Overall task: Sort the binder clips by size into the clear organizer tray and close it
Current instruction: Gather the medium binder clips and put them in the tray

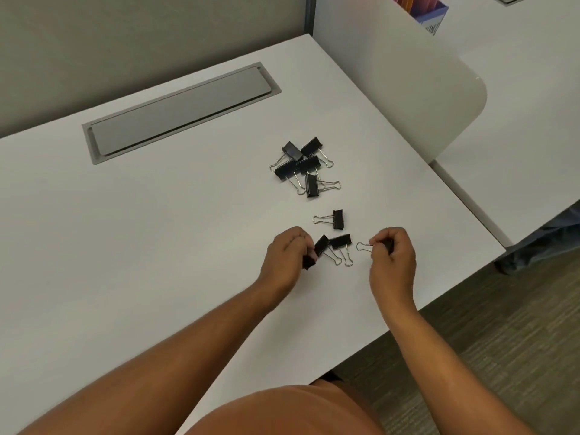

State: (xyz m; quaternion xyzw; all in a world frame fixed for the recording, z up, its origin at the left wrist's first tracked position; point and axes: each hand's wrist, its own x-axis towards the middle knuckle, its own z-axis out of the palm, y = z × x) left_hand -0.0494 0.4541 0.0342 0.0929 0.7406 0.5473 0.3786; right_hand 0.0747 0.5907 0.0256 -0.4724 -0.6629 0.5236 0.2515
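Observation:
Black binder clips with silver wire handles lie on a white desk (pixel 157 246). Several larger clips form a pile (pixel 303 166) toward the far middle. One clip (pixel 337 219) lies alone nearer to me. Two more clips (pixel 340 241) sit between my hands. My left hand (pixel 287 255) grips a black clip (pixel 309 261) with curled fingers. My right hand (pixel 390 255) pinches another clip, its wire loop (pixel 364 246) sticking out to the left. No clear organizer tray shows in this view.
A grey cable hatch (pixel 179 111) is set into the desk at the far left. A white divider panel (pixel 408 83) rises along the right side. The desk's near edge runs diagonally, with dark flooring (pixel 486 356) beyond it.

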